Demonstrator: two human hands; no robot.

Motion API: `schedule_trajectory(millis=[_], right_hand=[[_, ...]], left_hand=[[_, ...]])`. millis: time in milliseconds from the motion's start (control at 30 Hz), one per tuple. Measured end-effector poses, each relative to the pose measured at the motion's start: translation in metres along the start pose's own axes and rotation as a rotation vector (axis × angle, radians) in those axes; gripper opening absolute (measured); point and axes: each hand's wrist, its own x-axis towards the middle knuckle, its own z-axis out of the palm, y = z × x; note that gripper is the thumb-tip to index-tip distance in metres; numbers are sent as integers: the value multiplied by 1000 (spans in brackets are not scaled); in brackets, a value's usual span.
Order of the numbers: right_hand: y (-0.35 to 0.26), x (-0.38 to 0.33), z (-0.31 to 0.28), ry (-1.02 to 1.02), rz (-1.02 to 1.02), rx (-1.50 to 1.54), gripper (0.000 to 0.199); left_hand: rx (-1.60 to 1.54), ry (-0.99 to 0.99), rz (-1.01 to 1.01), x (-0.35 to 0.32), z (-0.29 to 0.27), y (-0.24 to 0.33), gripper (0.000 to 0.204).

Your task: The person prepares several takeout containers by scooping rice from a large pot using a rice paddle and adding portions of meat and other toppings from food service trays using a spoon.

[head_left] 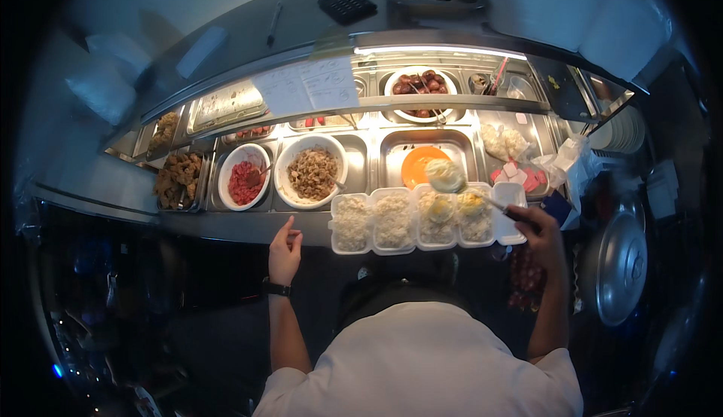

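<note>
Right hand [538, 229]: closing around the dark handle of a ladle [446, 175], its round bowl heaped with pale yellowish food, hovering just above the trays.
Left hand [285, 253]: open, holding nothing, fingers resting on the steel desk [226, 225] edge; black watch [276, 288] sitting on the wrist.
Foam trays [414, 221]: white, squarish, lined up in a row on the desk edge, four filled with grainy white rice, the two right ones topped with yellow lumps; a smaller one at the right end looking unfilled.
White bowls: round, one holding red chunks [243, 177], one brown crumbly pieces [311, 170].
Orange dish [419, 165]: round, sitting in a steel well behind the trays.
Paper sheet [307, 85]: white, rectangular, written on, stuck to the glass guard.
Steel lid [620, 262]: round, shiny, leaning at far right.
</note>
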Motion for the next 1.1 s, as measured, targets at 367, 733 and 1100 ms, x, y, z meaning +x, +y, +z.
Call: schedule_trajectory(millis=[367, 733, 1100], right_hand=[[-26, -25, 166, -89, -3, -882, 22], [-106, 79, -99, 425, 134, -741, 23], [91, 99, -81, 686, -122, -283, 37]], left_hand=[[-158, -266, 227, 53, -1, -67, 43], [-328, -513, 169, 46, 15, 8, 26], [-3, -697, 692, 109, 295, 234, 16]])
